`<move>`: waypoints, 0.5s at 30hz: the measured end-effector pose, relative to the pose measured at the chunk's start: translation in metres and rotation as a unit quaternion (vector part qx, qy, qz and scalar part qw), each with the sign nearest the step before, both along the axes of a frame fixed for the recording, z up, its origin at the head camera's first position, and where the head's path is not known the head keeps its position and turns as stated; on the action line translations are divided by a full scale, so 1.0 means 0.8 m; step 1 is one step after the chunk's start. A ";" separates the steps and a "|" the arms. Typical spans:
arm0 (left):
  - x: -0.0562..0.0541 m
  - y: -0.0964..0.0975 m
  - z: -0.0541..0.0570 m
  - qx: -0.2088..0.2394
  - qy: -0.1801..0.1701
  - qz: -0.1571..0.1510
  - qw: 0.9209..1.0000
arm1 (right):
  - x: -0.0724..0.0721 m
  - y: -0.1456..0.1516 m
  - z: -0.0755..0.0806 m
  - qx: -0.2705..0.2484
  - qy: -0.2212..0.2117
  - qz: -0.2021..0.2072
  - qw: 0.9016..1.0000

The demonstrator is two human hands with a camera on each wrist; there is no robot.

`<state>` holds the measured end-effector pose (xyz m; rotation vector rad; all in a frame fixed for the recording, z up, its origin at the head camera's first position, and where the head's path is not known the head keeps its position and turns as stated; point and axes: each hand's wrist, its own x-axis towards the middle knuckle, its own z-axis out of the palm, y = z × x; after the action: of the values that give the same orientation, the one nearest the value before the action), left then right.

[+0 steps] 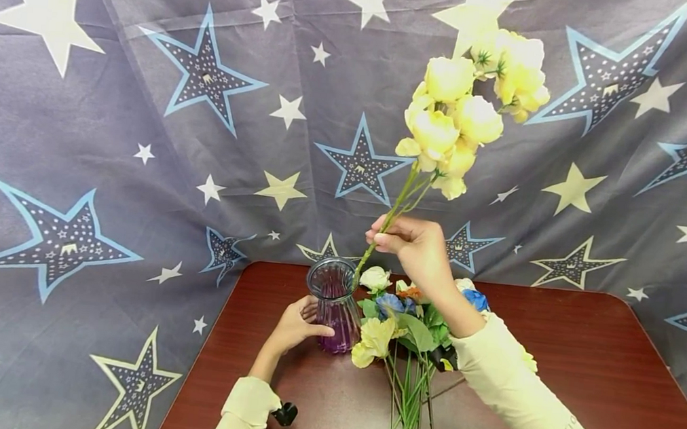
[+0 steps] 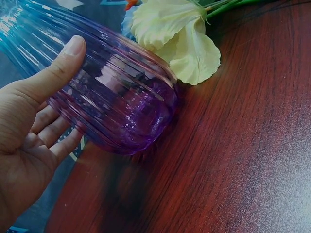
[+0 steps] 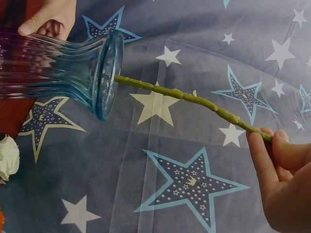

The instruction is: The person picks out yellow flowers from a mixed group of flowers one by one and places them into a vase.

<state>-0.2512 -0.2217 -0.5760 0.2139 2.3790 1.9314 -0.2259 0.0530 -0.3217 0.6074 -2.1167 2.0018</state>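
Observation:
My left hand (image 1: 295,325) holds a ribbed glass vase (image 1: 337,313), bluish at its flared rim and purple at its base. In the left wrist view the thumb (image 2: 58,70) lies along the glass and the fingers curl round the other side. My right hand (image 1: 419,248) pinches the green stem (image 3: 194,99) of a tall spray of pale yellow artificial flowers (image 1: 443,131) between thumb and fingertips. The blooms rise above the hand, leaning right. In the right wrist view the stem's lower end is right at the vase's mouth (image 3: 109,80).
A bunch of artificial flowers lies on the reddish-brown table (image 1: 587,372) to the right of the vase, with a yellow bloom (image 1: 374,342), a white rose (image 1: 376,279), blue blooms and several green stems (image 1: 406,404). Behind the table hangs a grey star-patterned cloth (image 1: 284,52).

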 end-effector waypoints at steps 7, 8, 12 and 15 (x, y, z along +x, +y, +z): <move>-0.001 -0.002 -0.001 -0.006 0.001 -0.001 1.000 | -0.002 -0.003 -0.009 0.010 -0.006 -0.001 1.000; -0.001 -0.002 -0.001 -0.006 0.002 -0.001 1.000 | -0.003 -0.003 -0.010 0.010 -0.007 0.000 1.000; -0.001 -0.002 -0.001 -0.002 0.000 -0.002 1.000 | -0.006 -0.004 -0.015 0.009 -0.012 0.003 1.000; -0.001 -0.002 -0.002 0.001 0.001 -0.004 1.000 | -0.007 -0.006 -0.018 0.010 -0.011 0.006 1.000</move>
<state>-0.2517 -0.2230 -0.5774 0.2260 2.3739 1.9322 -0.2318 0.0482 -0.3362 0.6045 -2.1524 2.0048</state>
